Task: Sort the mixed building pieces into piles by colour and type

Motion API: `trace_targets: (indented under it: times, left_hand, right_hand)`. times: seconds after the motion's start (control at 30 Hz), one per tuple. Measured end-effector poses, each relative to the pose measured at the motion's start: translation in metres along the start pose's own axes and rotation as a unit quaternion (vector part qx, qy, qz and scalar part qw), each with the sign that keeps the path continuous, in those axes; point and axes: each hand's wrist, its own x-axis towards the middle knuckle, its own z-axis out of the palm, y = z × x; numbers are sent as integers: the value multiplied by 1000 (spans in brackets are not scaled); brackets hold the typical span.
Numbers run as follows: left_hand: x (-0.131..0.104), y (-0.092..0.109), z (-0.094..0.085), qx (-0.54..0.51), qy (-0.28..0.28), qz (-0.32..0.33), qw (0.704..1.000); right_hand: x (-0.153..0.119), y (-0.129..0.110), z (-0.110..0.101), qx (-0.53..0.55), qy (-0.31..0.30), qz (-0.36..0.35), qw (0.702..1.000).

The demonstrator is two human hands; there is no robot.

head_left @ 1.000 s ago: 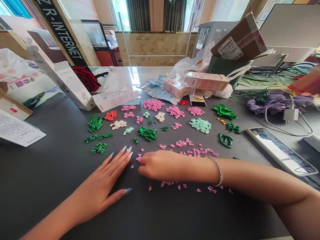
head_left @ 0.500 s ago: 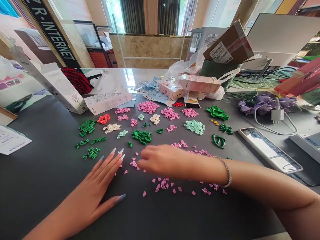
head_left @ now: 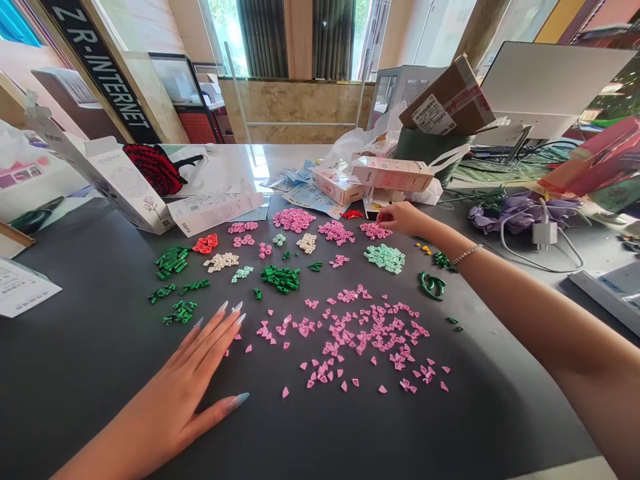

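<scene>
My left hand (head_left: pixel 195 373) lies flat on the dark table with its fingers stretched out, left of a wide scatter of small pink wedge-shaped pieces (head_left: pixel 357 340). A pink piece or two lies by its fingertips. My right hand (head_left: pixel 403 219) is reached out to the back right, over the edge of a pile of pink building bricks (head_left: pixel 375 231). Its fingers are curled together, and whatever may be in them is hidden. Mint-green bricks (head_left: pixel 385 259) are heaped just in front of it. Dark green bricks (head_left: pixel 281 279) form a pile near the middle.
Small red pieces (head_left: pixel 205 244) and cream pieces (head_left: pixel 221 262) sit at the left. Pink boxes (head_left: pixel 393 173) and a white carton (head_left: pixel 127 187) stand at the back. Green curved pieces (head_left: pixel 432 285), purple flowers (head_left: pixel 515 213) and a white charger (head_left: pixel 544 233) are on the right.
My right hand has moved from the near pink wedges away to the back right, beside a pink brick pile. Its forearm now covers the phone. My left hand stays flat.
</scene>
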Motion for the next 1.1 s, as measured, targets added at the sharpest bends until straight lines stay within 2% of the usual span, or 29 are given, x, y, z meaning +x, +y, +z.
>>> trace_targets:
  times: [0.27, 0.47, 0.63, 0.83, 1.1]
  left_hand:
    - [-1, -1, 3, 3, 7, 4, 1000]
    - [0, -2, 5, -1, 13, 13, 1000]
    - [-1, -2, 7, 22, 34, 19, 999]
    - [2, -4, 9, 49, 45, 44, 997]
    - [6, -8, 11, 87, 55, 98, 990]
  right_hand:
    - [8, 8, 9, -2, -12, 7, 1000]
    - [6, 6, 6, -24, -13, 7, 1000]
    - [-6, 4, -1, -46, -16, 4, 999]
    - [-44, -1, -15, -63, -18, -25, 998]
    - [-133, -5, -16, -36, -75, -45, 996]
